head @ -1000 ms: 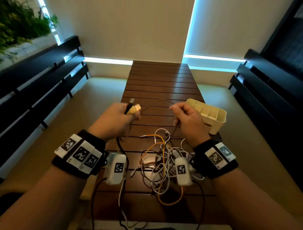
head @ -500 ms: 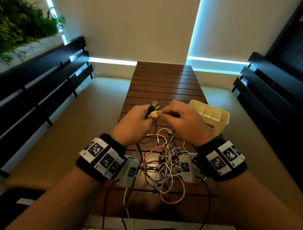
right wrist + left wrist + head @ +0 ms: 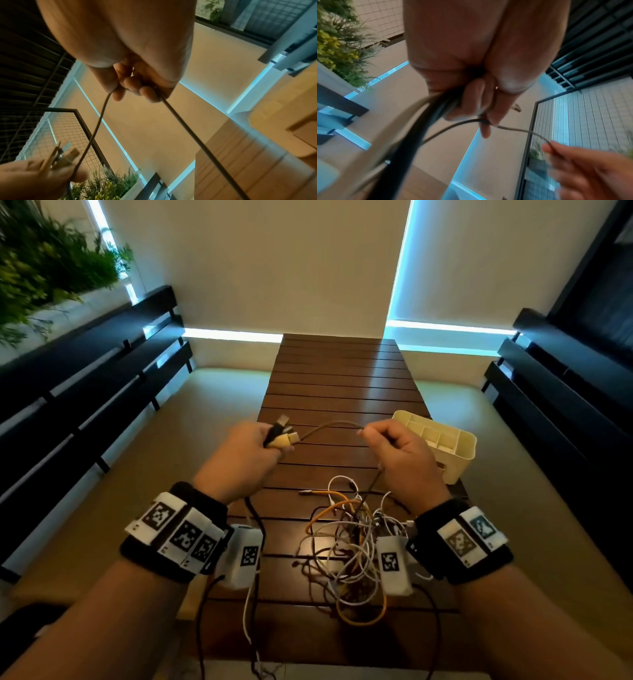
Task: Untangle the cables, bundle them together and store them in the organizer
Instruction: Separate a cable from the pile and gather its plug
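Hands now parted: left hand (image 3: 245,455) is gripping cable plugs (image 3: 281,433) at 9 o'clock; right hand (image 3: 399,455) is pinching the brown cable (image 3: 329,426) at 3 o'clock above the tangle (image 3: 349,546).

Patio, slatted table (image 3: 337,392), benches (image 3: 85,378), planter (image 3: 44,265)

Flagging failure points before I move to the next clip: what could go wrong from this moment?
The brown cable pinched by the right hand runs down into the tangle; pulling might tighten knots or drag the pile off the table.

The left hand grips several plug ends at once; one could slip out.

The organizer stands near the table's right edge, by the right hand; a nudge might tip it off.
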Demonstrator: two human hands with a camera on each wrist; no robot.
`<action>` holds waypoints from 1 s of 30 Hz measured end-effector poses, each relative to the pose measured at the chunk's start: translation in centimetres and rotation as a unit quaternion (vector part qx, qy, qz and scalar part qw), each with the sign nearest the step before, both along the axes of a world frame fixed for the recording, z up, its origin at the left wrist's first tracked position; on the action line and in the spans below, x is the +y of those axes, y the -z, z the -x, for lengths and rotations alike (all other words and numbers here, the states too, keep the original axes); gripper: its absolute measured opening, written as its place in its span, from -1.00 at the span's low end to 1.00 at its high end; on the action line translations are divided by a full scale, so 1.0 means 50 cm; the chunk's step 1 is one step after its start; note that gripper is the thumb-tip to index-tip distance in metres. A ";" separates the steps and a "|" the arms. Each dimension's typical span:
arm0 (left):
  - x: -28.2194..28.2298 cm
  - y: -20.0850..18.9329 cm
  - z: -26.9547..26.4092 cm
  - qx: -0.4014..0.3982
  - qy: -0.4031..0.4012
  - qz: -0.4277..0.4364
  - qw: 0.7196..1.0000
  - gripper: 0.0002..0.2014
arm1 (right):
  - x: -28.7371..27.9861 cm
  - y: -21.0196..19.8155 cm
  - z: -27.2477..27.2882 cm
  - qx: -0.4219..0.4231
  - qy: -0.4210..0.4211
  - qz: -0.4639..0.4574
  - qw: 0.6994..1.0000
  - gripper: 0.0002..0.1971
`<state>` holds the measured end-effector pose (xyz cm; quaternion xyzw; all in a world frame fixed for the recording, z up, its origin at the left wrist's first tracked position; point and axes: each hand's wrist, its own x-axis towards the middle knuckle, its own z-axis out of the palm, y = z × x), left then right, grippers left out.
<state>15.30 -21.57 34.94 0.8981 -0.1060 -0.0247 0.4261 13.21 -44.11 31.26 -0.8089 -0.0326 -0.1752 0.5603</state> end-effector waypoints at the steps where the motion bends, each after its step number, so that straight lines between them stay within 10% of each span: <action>1: 0.000 0.011 0.002 0.003 -0.007 -0.023 1.000 -0.86 | -0.005 -0.006 -0.003 -0.016 0.002 0.023 1.000 -0.88; 7: -0.022 -0.007 0.015 -0.106 -0.028 0.055 0.992 -0.86 | 0.011 0.010 -0.032 -0.031 -0.039 0.219 0.974 -0.92; 14: -0.061 -0.007 0.011 -0.097 0.063 -0.002 0.993 -0.71 | 0.045 -0.042 -0.040 -0.154 -0.084 0.175 0.969 -0.92; 25: -0.021 -0.056 0.019 -0.070 -0.015 0.333 0.940 -0.76 | 0.039 0.086 0.010 0.129 -0.120 -0.003 0.984 -0.75; 30: 0.022 -0.017 -0.004 0.024 -0.013 0.007 1.000 -0.83 | 0.012 0.029 -0.015 0.042 -0.023 -0.084 0.995 -0.79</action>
